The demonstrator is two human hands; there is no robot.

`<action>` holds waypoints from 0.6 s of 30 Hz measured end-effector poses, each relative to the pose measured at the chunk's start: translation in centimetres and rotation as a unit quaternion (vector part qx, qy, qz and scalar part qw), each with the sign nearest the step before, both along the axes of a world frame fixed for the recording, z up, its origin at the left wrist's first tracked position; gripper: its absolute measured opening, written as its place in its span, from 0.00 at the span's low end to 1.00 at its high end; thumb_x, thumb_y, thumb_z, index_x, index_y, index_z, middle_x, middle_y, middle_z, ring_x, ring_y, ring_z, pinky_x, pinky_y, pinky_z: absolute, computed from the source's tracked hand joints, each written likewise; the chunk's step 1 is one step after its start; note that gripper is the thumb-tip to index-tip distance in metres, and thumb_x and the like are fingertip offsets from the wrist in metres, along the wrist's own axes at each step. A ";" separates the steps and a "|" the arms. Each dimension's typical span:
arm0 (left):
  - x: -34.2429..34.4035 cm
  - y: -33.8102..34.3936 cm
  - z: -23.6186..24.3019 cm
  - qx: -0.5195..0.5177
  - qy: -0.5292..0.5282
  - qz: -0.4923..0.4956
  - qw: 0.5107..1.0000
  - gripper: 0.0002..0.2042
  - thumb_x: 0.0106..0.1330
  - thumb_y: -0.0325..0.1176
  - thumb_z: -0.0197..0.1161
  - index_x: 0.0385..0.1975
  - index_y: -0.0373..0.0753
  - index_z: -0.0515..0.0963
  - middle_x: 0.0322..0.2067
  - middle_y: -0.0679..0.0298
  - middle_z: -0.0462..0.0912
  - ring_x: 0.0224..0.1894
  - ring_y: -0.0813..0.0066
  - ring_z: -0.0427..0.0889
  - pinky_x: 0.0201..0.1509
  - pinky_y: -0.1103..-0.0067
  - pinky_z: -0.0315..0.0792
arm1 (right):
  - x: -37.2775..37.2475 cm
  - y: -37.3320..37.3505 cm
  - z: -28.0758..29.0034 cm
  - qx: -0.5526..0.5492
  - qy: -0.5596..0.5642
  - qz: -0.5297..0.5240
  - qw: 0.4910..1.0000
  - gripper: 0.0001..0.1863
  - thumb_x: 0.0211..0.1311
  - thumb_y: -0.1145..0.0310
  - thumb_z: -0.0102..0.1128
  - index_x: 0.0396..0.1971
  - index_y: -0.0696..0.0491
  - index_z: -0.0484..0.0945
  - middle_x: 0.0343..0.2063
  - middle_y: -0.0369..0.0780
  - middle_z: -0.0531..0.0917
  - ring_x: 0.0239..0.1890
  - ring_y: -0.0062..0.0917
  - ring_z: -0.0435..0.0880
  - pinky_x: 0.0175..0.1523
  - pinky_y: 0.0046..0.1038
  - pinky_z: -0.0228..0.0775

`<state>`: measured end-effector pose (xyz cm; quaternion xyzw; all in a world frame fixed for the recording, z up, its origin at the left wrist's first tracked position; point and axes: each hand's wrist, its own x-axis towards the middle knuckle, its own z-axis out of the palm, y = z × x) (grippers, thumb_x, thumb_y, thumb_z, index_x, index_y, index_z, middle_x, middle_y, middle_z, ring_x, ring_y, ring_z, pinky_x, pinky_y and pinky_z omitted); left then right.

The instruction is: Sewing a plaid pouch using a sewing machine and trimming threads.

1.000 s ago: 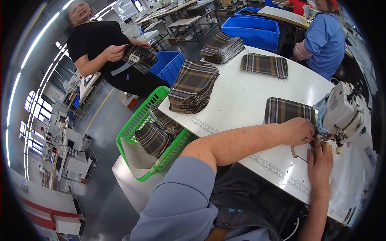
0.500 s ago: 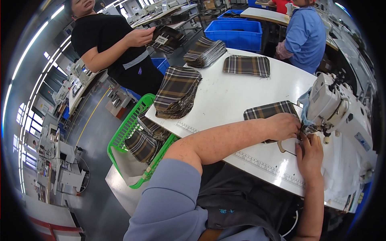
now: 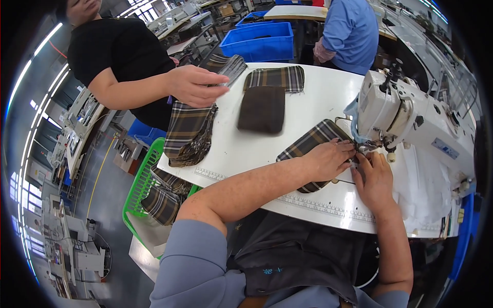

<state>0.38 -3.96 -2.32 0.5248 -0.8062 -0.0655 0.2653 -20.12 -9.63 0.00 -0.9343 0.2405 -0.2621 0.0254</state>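
A plaid fabric piece (image 3: 311, 142), brown with white and yellow lines, lies at the sewing machine (image 3: 382, 105), its right end under the needle area. Across its right part rests my left hand (image 3: 331, 160), fingers stretched out flat on the cloth. My right hand (image 3: 376, 179) is at the cloth's right edge, just in front of the needle, with fingertips closed on that edge; they partly hide what is there. Farther back, a dark brown fabric piece (image 3: 261, 110), slightly blurred, overlaps another plaid piece (image 3: 275, 78). A co-worker's hand (image 3: 197, 86) hovers left of it, holding nothing visible.
A stack of plaid pieces (image 3: 187, 134) stands at the table's left edge, another stack (image 3: 232, 68) behind it. Below is a green basket (image 3: 134, 190) with plaid pieces. A ruler strip (image 3: 328, 208) runs along the front edge. Blue bins (image 3: 257, 41) and a second co-worker (image 3: 351, 36) are beyond.
The co-worker in black has let go of the labelled plaid piece; a brown-side-up piece now shows on the table. My view has shifted right. Both my hands stay by the needle, the left flatter.
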 end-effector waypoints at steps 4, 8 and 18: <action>-0.9 0.3 0.3 0.022 -0.086 0.046 0.995 0.23 0.74 0.42 0.53 0.61 0.30 0.74 0.64 0.51 0.75 0.69 0.58 0.70 0.74 0.63 0.63 | -0.1 -0.2 -0.1 -0.005 0.002 -0.001 1.000 0.21 0.58 0.66 0.66 0.52 0.57 0.80 0.41 0.43 0.77 0.43 0.38 0.78 0.47 0.38 0.71; -1.1 0.4 -0.4 -0.013 -0.086 0.066 0.994 0.24 0.73 0.41 0.54 0.60 0.29 0.74 0.62 0.49 0.75 0.67 0.56 0.73 0.71 0.63 0.66 | 0.1 -0.1 -0.1 -0.007 0.008 -0.007 1.000 0.21 0.59 0.66 0.66 0.51 0.57 0.80 0.40 0.43 0.77 0.43 0.38 0.78 0.46 0.38 0.71; -1.7 0.6 -0.9 -0.049 -0.065 0.085 0.993 0.23 0.72 0.39 0.53 0.58 0.27 0.75 0.61 0.46 0.75 0.65 0.53 0.74 0.70 0.61 0.67 | 0.2 -0.1 0.0 -0.013 0.006 -0.002 1.000 0.20 0.59 0.66 0.66 0.51 0.57 0.81 0.39 0.43 0.77 0.42 0.37 0.78 0.45 0.37 0.72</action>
